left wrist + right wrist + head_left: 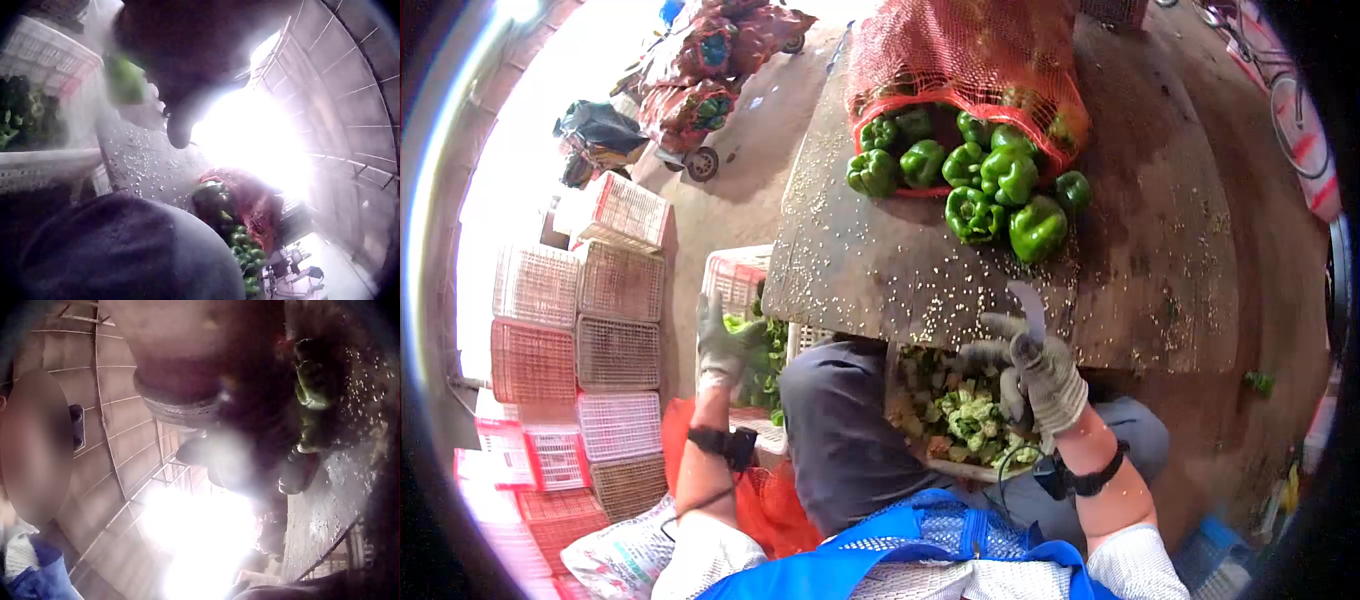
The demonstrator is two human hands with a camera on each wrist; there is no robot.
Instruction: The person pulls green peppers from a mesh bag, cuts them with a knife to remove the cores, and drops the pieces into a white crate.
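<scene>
My gloved left hand (pixel 725 350) is over a crate (pixel 735 262) of green peppers (pixel 775 360) at the left, fingers extended and thumb spread. Between thumb and fingers shows a bit of green pepper (pixel 734 322), a green blur beside the glove in the left wrist view. In my gloved right hand (pixel 1050 385) I grip a knife (pixel 1030 305), its blade pointing up toward the board. Below that hand a container (pixel 960 467) holds pale green pepper cores and scraps (pixel 975 420). Whole green bell peppers (pixel 1008 175) spill from a red mesh sack (pixel 965 50) on the board.
The wooden board (pixel 880 260) is strewn with pale seeds. Stacked plastic crates (pixel 618 352) stand at the left, and a cart with more red sacks (pixel 695 80) is behind them. My knee (pixel 840 430) sits between the crate and the scrap container.
</scene>
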